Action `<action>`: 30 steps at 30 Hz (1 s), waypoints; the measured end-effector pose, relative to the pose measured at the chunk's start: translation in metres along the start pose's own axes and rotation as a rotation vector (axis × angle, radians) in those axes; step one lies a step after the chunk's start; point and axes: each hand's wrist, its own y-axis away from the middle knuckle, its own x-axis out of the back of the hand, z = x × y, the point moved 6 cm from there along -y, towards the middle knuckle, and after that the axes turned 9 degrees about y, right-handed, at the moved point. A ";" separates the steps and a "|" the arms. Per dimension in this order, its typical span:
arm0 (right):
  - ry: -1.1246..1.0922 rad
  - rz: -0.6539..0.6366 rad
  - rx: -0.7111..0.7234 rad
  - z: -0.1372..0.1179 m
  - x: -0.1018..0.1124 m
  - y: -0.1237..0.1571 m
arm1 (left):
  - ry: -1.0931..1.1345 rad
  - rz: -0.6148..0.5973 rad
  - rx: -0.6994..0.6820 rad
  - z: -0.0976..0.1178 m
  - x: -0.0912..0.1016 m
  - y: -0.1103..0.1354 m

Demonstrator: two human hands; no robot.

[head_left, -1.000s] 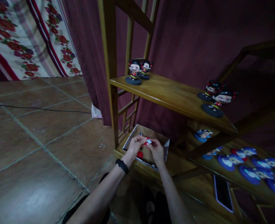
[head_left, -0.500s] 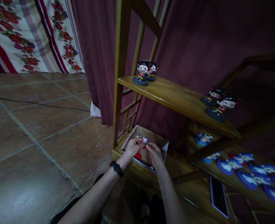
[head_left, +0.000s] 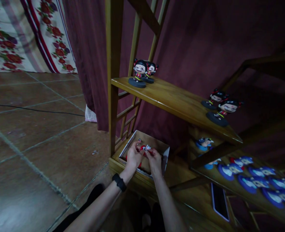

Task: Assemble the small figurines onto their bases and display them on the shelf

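Over an open cardboard box [head_left: 159,141] on the low shelf, both my hands are closed around one small red-and-white figurine [head_left: 146,148]. My left hand [head_left: 134,157], with a black band on the wrist, grips its left side. The fingers of my right hand [head_left: 154,160] pinch it from the right. The figurine lies tilted, its white part toward the right hand. Inside the box, red pieces show partly below my left hand, and another small item [head_left: 139,140] lies near the back left wall. My fingers hide much of the box's contents.
Black-haired figurines [head_left: 139,72] stand in pairs at both ends of the upper wooden shelf [head_left: 173,96]. Several blue-based figurines [head_left: 253,183] fill the lower right shelf. A phone [head_left: 219,201] lies nearer. A wooden post [head_left: 113,80] rises left of the box; a cable [head_left: 35,109] crosses the tiled floor.
The figurine has turned from upright to tilted sideways, its red part now toward my left hand. The whole view has shifted, so the shelf and box appear further left.
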 end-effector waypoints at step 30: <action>-0.341 -0.022 -0.084 -0.003 -0.001 0.004 | 0.501 0.020 0.466 -0.015 -0.005 0.005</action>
